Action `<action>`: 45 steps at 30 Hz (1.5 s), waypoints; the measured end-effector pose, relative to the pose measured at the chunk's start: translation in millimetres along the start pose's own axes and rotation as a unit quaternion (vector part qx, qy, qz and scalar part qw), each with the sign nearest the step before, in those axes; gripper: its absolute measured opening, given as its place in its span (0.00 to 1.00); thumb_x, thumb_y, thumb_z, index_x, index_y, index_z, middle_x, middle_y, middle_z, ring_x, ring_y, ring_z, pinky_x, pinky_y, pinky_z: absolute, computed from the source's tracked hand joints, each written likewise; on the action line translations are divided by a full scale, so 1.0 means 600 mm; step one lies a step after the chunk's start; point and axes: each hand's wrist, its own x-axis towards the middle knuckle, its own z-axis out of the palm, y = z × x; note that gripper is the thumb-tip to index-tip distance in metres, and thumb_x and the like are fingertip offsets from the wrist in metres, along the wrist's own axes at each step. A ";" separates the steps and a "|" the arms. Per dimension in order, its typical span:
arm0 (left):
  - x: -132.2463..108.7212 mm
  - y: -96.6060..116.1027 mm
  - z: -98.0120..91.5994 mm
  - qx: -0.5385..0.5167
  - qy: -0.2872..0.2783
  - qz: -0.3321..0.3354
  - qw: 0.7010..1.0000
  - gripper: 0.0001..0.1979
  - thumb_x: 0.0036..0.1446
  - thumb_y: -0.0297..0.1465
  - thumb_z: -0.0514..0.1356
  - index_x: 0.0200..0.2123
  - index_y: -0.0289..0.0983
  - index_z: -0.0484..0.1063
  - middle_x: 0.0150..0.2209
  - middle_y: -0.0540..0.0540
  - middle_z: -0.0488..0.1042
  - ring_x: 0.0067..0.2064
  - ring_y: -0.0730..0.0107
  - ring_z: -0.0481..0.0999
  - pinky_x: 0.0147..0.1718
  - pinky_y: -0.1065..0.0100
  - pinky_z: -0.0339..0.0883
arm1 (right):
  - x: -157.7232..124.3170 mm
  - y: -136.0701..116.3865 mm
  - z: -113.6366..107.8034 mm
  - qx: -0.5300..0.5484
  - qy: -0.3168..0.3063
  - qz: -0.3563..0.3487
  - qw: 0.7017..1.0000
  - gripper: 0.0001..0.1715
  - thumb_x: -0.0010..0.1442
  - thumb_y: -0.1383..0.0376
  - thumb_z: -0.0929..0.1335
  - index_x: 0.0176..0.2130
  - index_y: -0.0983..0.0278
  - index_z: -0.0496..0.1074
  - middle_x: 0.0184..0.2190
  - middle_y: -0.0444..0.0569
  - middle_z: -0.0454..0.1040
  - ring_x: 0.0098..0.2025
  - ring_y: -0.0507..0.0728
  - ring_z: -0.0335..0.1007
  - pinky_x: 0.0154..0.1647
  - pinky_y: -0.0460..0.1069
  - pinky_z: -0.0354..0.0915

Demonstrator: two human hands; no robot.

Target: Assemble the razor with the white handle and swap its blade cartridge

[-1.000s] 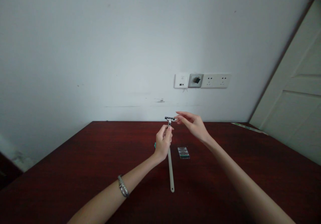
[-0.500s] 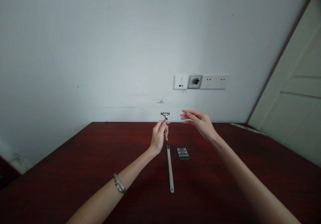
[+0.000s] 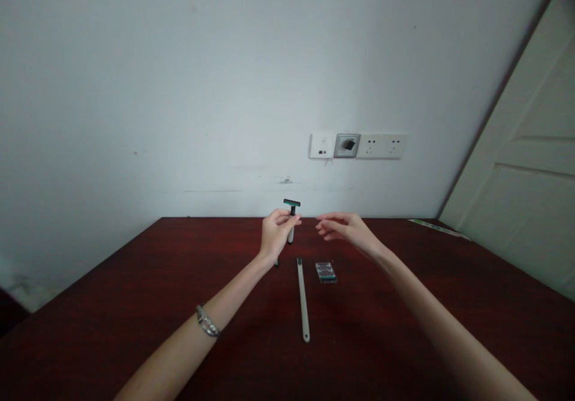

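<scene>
Pinching razor (image 3: 291, 203) in fingers of left hand (image 3: 273, 236); hovering nearby with right hand (image 3: 349, 228), showing loosely curled fingers, seemingly holding nothing; risking drop from narrow pinch.

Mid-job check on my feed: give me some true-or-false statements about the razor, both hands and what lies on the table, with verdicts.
1. The left hand holds the razor. True.
2. The right hand is gripping the razor too. False: it is apart from the razor and holds nothing visible.
3. The clear case lies on the table, to the right of the long pale stick. True.
4. The razor's head points down at the table. False: it is uppermost, above the left hand.
5. A silvery bracelet is worn on the left arm. True.
</scene>
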 end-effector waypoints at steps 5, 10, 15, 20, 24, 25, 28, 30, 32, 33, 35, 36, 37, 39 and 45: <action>0.005 -0.016 -0.003 0.041 0.011 -0.011 0.999 0.13 0.41 0.33 0.68 0.26 0.34 0.68 0.25 0.46 0.77 0.31 0.65 0.78 0.29 0.70 0.65 | 0.001 0.028 0.029 -0.154 -0.061 0.031 0.986 0.15 0.53 0.60 0.69 0.36 0.70 0.75 0.27 0.50 0.76 0.24 0.49 0.69 0.24 0.44 0.66; 0.004 -0.018 -0.002 0.081 0.014 -0.009 0.997 0.13 0.40 0.33 0.69 0.24 0.34 0.69 0.22 0.49 0.74 0.25 0.70 0.73 0.24 0.73 0.61 | -0.011 0.035 0.056 -0.255 -0.067 -0.012 0.964 0.21 0.54 0.53 0.67 0.32 0.69 0.76 0.23 0.50 0.75 0.21 0.50 0.67 0.19 0.43 0.60; 0.001 -0.017 0.001 0.082 0.004 -0.031 0.996 0.12 0.39 0.32 0.69 0.24 0.33 0.70 0.22 0.47 0.75 0.26 0.69 0.74 0.25 0.72 0.62 | -0.021 0.035 0.067 -0.391 -0.027 -0.095 0.915 0.23 0.55 0.50 0.65 0.24 0.66 0.73 0.21 0.47 0.74 0.22 0.51 0.66 0.24 0.44 0.57; 0.001 -0.020 0.004 0.070 -0.006 -0.055 0.996 0.12 0.39 0.31 0.69 0.27 0.32 0.71 0.26 0.42 0.77 0.31 0.63 0.78 0.31 0.68 0.67 | -0.024 0.038 0.080 -0.481 0.005 -0.091 0.872 0.21 0.56 0.52 0.65 0.21 0.64 0.69 0.21 0.46 0.72 0.22 0.51 0.64 0.24 0.45 0.53; -0.002 -0.020 0.006 0.071 -0.015 -0.062 0.995 0.11 0.40 0.30 0.69 0.25 0.32 0.70 0.26 0.42 0.78 0.31 0.63 0.78 0.33 0.67 0.68 | -0.026 0.040 0.083 -0.498 -0.003 -0.085 0.863 0.20 0.58 0.53 0.64 0.22 0.63 0.68 0.21 0.46 0.73 0.23 0.51 0.65 0.24 0.45 0.52; -0.002 -0.020 0.007 0.070 -0.016 -0.064 0.995 0.11 0.40 0.30 0.69 0.25 0.32 0.70 0.25 0.42 0.78 0.31 0.63 0.78 0.34 0.67 0.68 | -0.026 0.041 0.082 -0.502 -0.006 -0.084 0.861 0.20 0.58 0.53 0.64 0.22 0.63 0.67 0.21 0.47 0.72 0.23 0.51 0.65 0.24 0.45 0.51; -0.003 -0.021 0.009 0.066 -0.024 -0.074 0.995 0.11 0.41 0.30 0.69 0.25 0.33 0.69 0.25 0.41 0.78 0.31 0.63 0.79 0.34 0.66 0.68 | -0.028 0.043 0.082 -0.514 -0.013 -0.084 0.854 0.20 0.59 0.54 0.63 0.22 0.63 0.66 0.21 0.47 0.72 0.23 0.52 0.66 0.24 0.45 0.50; -0.003 -0.022 0.010 0.065 -0.030 -0.081 0.994 0.11 0.41 0.31 0.69 0.25 0.32 0.69 0.26 0.41 0.78 0.31 0.63 0.79 0.35 0.66 0.69 | -0.029 0.043 0.083 -0.522 -0.012 -0.084 0.849 0.20 0.59 0.56 0.62 0.22 0.64 0.66 0.21 0.48 0.72 0.24 0.52 0.67 0.24 0.45 0.50; -0.004 -0.022 0.011 0.059 -0.034 -0.085 0.994 0.12 0.41 0.31 0.69 0.25 0.32 0.69 0.26 0.41 0.78 0.31 0.62 0.79 0.35 0.66 0.69 | -0.030 0.042 0.085 -0.530 -0.010 -0.082 0.844 0.18 0.59 0.58 0.62 0.22 0.64 0.66 0.21 0.48 0.72 0.24 0.53 0.67 0.24 0.46 0.50; -0.004 -0.023 0.012 0.055 -0.035 -0.086 0.994 0.12 0.41 0.31 0.69 0.25 0.32 0.69 0.26 0.41 0.78 0.32 0.62 0.79 0.36 0.65 0.69 | -0.031 0.042 0.086 -0.535 -0.009 -0.080 0.841 0.18 0.58 0.59 0.62 0.21 0.64 0.66 0.21 0.49 0.72 0.24 0.53 0.68 0.25 0.46 0.50; -0.006 -0.022 0.014 0.044 -0.037 -0.092 0.994 0.12 0.40 0.31 0.69 0.26 0.32 0.69 0.26 0.41 0.78 0.32 0.62 0.79 0.36 0.65 0.69 | -0.031 0.041 0.088 -0.543 -0.006 -0.080 0.836 0.16 0.58 0.61 0.63 0.21 0.64 0.67 0.21 0.49 0.73 0.25 0.54 0.69 0.26 0.46 0.51; -0.007 -0.022 0.014 0.040 -0.039 -0.096 0.994 0.13 0.40 0.31 0.69 0.26 0.32 0.69 0.26 0.41 0.78 0.32 0.62 0.79 0.36 0.64 0.69 | -0.031 0.041 0.089 -0.547 -0.004 -0.081 0.833 0.15 0.57 0.62 0.63 0.21 0.64 0.67 0.21 0.49 0.73 0.25 0.54 0.69 0.26 0.46 0.52; -0.008 -0.021 0.015 0.037 -0.041 -0.098 0.994 0.13 0.40 0.31 0.69 0.26 0.33 0.69 0.26 0.41 0.78 0.32 0.62 0.79 0.36 0.64 0.69 | -0.031 0.042 0.090 -0.550 0.000 -0.082 0.831 0.15 0.57 0.63 0.63 0.21 0.65 0.68 0.21 0.50 0.73 0.26 0.55 0.70 0.27 0.46 0.52; -0.010 -0.021 0.017 0.034 -0.047 -0.099 0.993 0.13 0.41 0.31 0.69 0.26 0.33 0.69 0.27 0.41 0.78 0.32 0.62 0.79 0.37 0.64 0.69 | -0.031 0.042 0.092 -0.558 0.005 -0.082 0.826 0.15 0.56 0.63 0.62 0.22 0.65 0.69 0.22 0.51 0.74 0.26 0.55 0.70 0.27 0.46 0.52; -0.010 -0.024 0.017 0.024 -0.057 -0.091 0.994 0.13 0.41 0.32 0.69 0.27 0.33 0.69 0.26 0.43 0.78 0.32 0.62 0.79 0.35 0.65 0.69 | -0.033 0.041 0.094 -0.583 0.006 -0.056 0.811 0.15 0.57 0.62 0.62 0.27 0.66 0.73 0.27 0.55 0.75 0.30 0.58 0.73 0.29 0.47 0.55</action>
